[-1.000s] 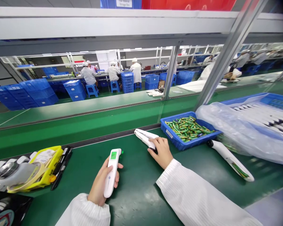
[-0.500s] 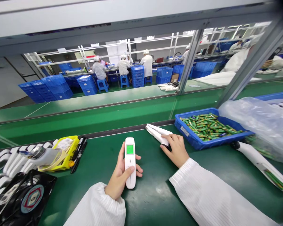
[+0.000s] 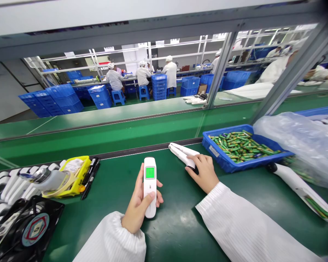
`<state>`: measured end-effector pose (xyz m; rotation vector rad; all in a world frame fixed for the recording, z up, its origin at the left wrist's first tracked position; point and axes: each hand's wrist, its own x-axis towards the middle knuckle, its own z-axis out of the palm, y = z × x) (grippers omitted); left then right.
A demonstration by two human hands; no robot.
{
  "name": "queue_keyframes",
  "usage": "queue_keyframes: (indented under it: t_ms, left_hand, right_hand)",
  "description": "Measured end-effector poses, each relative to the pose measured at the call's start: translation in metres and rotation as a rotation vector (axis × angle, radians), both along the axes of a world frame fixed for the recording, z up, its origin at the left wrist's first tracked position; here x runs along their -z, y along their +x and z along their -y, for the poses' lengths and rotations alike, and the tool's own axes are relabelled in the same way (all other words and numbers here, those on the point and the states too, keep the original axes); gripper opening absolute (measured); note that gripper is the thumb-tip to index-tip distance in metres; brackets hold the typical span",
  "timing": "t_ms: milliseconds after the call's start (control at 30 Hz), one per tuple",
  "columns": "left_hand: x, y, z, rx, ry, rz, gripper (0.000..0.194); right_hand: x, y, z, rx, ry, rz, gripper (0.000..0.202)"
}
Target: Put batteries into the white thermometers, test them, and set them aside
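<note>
A white handheld thermometer point(image 3: 150, 187) with a lit green screen stands upright in my left hand point(image 3: 139, 203), its thumb on the front below the screen. My right hand point(image 3: 203, 171) has its fingers closed round the near end of another white device point(image 3: 182, 153), which lies on the green table near its back edge. That device looks split lengthwise, and its dark tip shows under my fingers. To the right of my right hand sits a blue tray point(image 3: 229, 167) holding several green batteries.
At the right lie a white device with batteries showing point(image 3: 303, 193) and a clear plastic bag point(image 3: 289, 134). At the left are a yellow basket point(image 3: 83, 178), black markers point(image 3: 90, 178), several white devices point(image 3: 13, 185) and a black fan point(image 3: 35, 229). People sit beyond the frame.
The view has shifted very slightly. Both hands keep their holds, and the thermometer's screen stays green.
</note>
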<state>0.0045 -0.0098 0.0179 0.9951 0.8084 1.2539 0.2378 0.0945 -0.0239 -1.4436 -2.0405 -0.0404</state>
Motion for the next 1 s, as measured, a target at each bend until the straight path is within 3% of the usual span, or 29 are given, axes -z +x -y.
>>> queue_keyframes:
  t_ms: [533,733,800,867,1000]
  left_hand:
    - [0.000,0.002,0.000,0.006,0.002,0.042,0.071]
    - [-0.003,0.001,0.000,-0.003,-0.002,0.048,0.068]
    - [-0.004,0.001,0.000,-0.014,-0.016,0.055,0.066]
    - [-0.003,0.001,0.000,-0.041,-0.023,0.049,0.065]
    - [-0.002,0.001,-0.001,-0.110,-0.023,0.051,0.064]
  right_hand:
    - [0.000,0.000,0.001,-0.013,0.000,-0.014,0.030]
    - [-0.008,-0.008,0.006,0.085,0.084,-0.032,0.031]
    - [-0.015,-0.017,0.015,-0.002,0.125,-0.097,0.029]
    - [-0.022,-0.032,0.029,-0.194,0.075,-0.197,0.025]
    - [-0.023,-0.077,0.065,-0.490,-0.264,-0.439,0.032]
